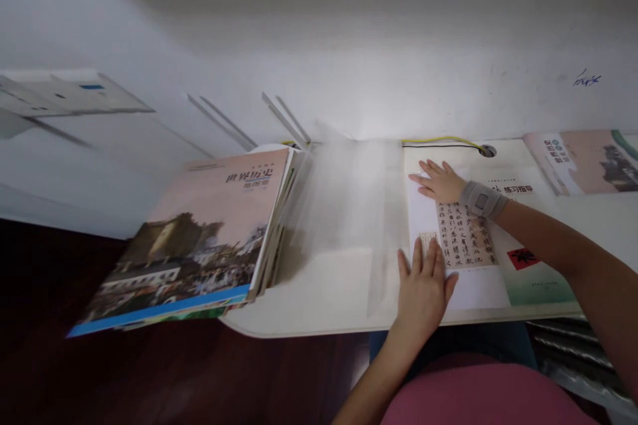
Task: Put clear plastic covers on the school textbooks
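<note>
An open booklet point(463, 239) with columns of calligraphy lies on the white desk point(319, 305). My left hand point(423, 282) rests flat on its near edge, fingers spread. My right hand point(438, 180), with a grey band on the wrist, lies flat on the booklet's far edge, fingers stretched out. A thin translucent page point(349, 206) is smeared by motion just left of both hands. Under the booklet shows a green-and-white book cover point(538, 279) with a red mark.
A stack of textbooks point(199, 246) with a pink cover and a city picture overhangs the desk's left end. Another textbook point(588, 159) lies at the far right. A yellow cable point(438, 141) runs along the wall to a desk hole.
</note>
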`<state>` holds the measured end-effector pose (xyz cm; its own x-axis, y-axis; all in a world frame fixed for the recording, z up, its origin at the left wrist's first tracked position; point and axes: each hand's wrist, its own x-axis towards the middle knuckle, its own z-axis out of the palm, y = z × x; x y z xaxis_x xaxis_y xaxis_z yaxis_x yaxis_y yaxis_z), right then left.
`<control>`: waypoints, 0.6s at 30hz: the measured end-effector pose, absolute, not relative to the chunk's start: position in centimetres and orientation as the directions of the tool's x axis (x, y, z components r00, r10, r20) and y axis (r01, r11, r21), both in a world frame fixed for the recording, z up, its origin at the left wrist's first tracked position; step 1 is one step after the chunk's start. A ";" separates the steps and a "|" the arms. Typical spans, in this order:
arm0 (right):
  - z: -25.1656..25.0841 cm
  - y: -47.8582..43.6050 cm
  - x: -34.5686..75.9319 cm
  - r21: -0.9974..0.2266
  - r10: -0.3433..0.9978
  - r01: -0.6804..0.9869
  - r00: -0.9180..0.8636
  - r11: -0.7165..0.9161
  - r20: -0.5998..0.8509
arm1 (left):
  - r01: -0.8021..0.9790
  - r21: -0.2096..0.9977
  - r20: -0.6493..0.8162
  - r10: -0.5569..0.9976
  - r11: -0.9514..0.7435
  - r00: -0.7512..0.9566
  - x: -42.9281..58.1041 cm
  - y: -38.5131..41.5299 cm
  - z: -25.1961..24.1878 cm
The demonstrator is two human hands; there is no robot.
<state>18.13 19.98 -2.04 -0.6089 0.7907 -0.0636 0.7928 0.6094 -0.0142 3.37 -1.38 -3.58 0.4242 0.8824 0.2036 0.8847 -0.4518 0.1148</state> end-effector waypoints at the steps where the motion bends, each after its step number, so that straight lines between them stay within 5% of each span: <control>1: -2.0 20.1 18.0 -0.013 0.789 0.791 -0.611 0.612 -0.067 | 0.885 0.116 0.203 0.883 -0.451 0.424 3.4 -1.4 -3.5; 18: -0.4 20.0 16.5 0.031 0.727 0.729 -0.677 0.684 -0.113 | 0.891 0.087 0.227 0.879 -0.446 0.419 3.3 -1.2 -3.6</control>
